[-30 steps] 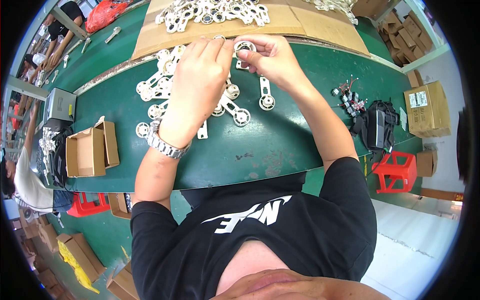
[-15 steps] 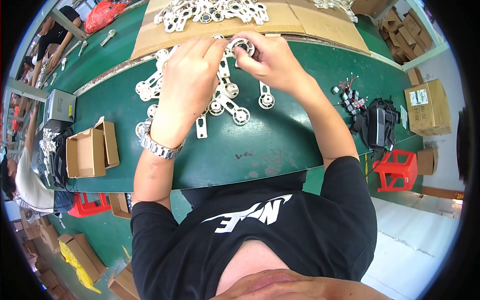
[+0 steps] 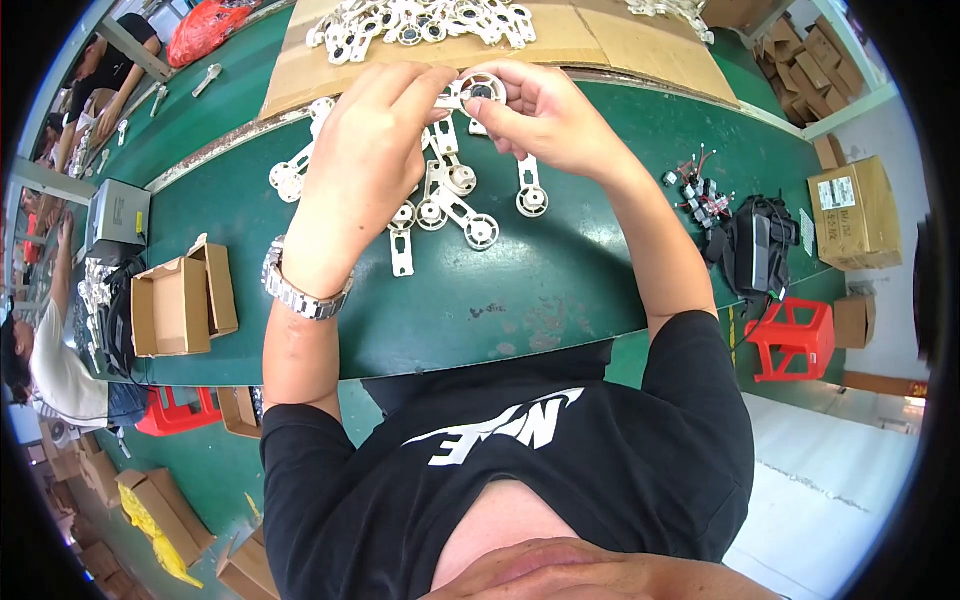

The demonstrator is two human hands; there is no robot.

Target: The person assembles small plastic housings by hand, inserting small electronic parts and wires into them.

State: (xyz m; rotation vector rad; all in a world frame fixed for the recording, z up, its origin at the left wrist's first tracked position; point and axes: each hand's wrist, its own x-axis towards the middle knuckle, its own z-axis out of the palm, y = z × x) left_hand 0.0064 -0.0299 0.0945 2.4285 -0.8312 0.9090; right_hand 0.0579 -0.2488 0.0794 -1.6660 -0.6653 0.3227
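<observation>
A white plastic part with a ring-shaped end and a dark centre (image 3: 483,77) is held up above the far half of the green table. My right hand (image 3: 555,120) grips its ring, the thumb lying on the near rim. At the part's narrow arm, my left hand (image 3: 365,150) is closed, fingers pinching it; their tips are partly hidden. Below my hands lie several similar white parts (image 3: 482,232), some covered by my left hand. One such part (image 3: 532,200) lies apart, under my right wrist.
Beyond my hands, a pile of white parts (image 3: 420,25) rests on flat cardboard (image 3: 570,50). To the left are an open cardboard box (image 3: 170,308) and a grey metal box (image 3: 120,220). Small wired components (image 3: 705,200) and a black bag (image 3: 760,245) lie right. People work at far left.
My left hand has shifted slightly left and tilted, uncovering more white parts. My right thumb has moved from inside the ring to its rim, and the right fingers have extended below the part.
</observation>
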